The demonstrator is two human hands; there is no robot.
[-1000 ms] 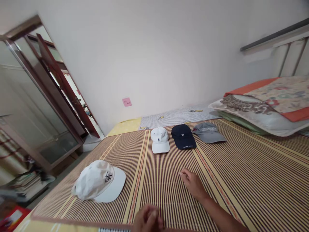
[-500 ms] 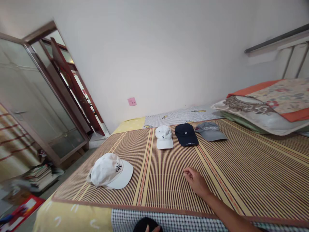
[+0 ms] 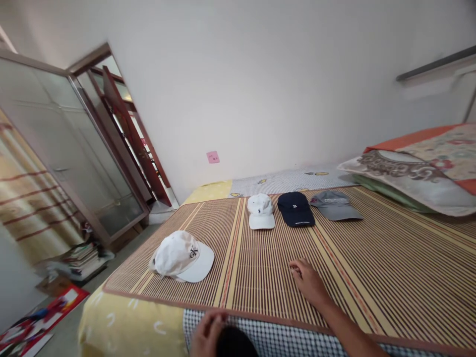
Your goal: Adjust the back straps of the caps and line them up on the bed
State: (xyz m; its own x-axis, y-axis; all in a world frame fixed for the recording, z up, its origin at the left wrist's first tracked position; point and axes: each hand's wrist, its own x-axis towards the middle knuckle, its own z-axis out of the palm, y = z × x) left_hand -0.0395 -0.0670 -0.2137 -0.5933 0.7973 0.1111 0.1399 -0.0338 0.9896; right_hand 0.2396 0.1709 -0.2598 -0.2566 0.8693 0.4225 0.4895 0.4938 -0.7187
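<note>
My right hand (image 3: pixel 309 282) rests on the striped bamboo mat (image 3: pixel 267 277), its fingers loosely curled in, with nothing visible in them. At the bottom edge my left hand (image 3: pixel 208 331) is partly in view, fingers slightly bent and apart from any cap. Beside it is a dark rounded thing (image 3: pixel 236 343), cut off by the frame; I cannot make out what it is. A white baseball cap with black letters (image 3: pixel 182 257) lies at the left of the mat. Farther back, in a row, are a smaller white cap (image 3: pixel 261 212), a navy cap (image 3: pixel 296 209) and a grey cap (image 3: pixel 336 206).
Pillows (image 3: pixel 405 176) and a floral orange-edged cloth (image 3: pixel 439 148) lie at the right rear. A white wall (image 3: pixel 267 99) stands behind the bed. At the left are a glazed door (image 3: pixel 74 144), a curtain (image 3: pixel 33 193) and stacked books (image 3: pixel 82 260) on the floor.
My view has turned slightly left, so everything appears farther right. My left hand has come farther into view and moved from over the dark rounded thing to its left. My right hand stays on the mat.
</note>
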